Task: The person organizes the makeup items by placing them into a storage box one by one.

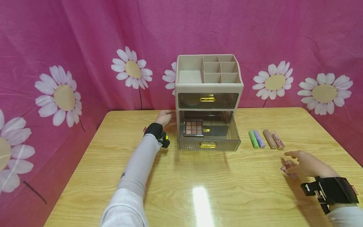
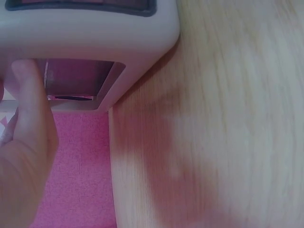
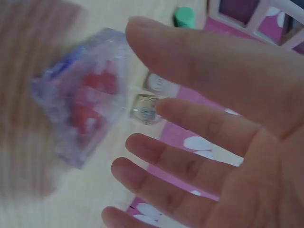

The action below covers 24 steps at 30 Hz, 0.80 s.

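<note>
A cream makeup organizer [image 1: 209,88] stands at the back of the table, its lower drawer [image 1: 230,138] pulled out. An eyeshadow palette [image 1: 193,128] lies in that drawer's left side. My left hand [image 1: 165,118] touches the organizer's left side. The left wrist view shows a straight finger [image 2: 32,90] against the wall by a side opening. My right hand [image 1: 312,164] is spread over the table's right side, thumb and fingers apart. Close by its fingertips is a clear, faceted, gem-shaped item [image 3: 85,97] with red inside.
Green [image 1: 253,139], lilac [image 1: 259,138], brown [image 1: 269,139] and rose-coloured [image 1: 278,140] tubes lie in a row right of the organizer. The upper drawer [image 1: 208,101] is closed. A pink flowered curtain [image 1: 204,28] hangs behind the wooden table [image 1: 158,195].
</note>
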Available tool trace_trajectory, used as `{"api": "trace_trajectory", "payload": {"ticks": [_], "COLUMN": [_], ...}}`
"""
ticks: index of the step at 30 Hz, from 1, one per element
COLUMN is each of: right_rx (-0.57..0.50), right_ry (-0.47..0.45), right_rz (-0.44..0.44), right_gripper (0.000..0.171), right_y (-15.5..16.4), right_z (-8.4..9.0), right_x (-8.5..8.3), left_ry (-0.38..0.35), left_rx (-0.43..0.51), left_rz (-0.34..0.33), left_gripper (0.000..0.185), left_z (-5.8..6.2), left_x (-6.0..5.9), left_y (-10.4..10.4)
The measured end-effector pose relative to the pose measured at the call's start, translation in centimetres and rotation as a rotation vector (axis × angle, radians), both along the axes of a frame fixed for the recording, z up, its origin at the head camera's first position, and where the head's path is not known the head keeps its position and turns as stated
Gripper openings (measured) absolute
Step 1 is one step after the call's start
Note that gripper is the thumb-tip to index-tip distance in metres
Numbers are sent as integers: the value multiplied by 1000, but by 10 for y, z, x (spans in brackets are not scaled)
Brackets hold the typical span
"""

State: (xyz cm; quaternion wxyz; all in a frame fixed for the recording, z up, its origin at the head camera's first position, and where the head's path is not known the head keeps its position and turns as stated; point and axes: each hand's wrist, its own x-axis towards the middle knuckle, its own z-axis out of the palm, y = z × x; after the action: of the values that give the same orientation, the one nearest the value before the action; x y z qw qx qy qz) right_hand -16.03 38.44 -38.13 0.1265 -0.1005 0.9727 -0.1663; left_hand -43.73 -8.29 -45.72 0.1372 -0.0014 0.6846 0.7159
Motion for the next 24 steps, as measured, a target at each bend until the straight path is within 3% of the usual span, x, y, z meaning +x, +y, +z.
{"api": "trace_trajectory", "payload": {"ticks": [2, 5, 13, 19, 24], "right_rx": [-18, -45, -51, -26, -24], "right_ry": [-4, 12, 64, 80, 88], "right_rz": [0, 10, 49, 55, 71], "right_gripper": [66, 64, 45, 37, 36], "right_y": [1, 1, 0, 0, 1], "right_z": [-4, -10, -18, -22, -23], "right_x": [1, 3, 5, 5, 3], "left_ry": [-2, -4, 27, 40, 29], "left_rx": [-20, -28, 24, 23, 31], "left_rz": [8, 10, -24, -41, -36], "left_gripper": [40, 40, 37, 39, 41], "left_z": [9, 9, -26, -24, -39], "left_x": [9, 10, -25, -21, -35], "left_y": [1, 1, -6, -5, -6]}}
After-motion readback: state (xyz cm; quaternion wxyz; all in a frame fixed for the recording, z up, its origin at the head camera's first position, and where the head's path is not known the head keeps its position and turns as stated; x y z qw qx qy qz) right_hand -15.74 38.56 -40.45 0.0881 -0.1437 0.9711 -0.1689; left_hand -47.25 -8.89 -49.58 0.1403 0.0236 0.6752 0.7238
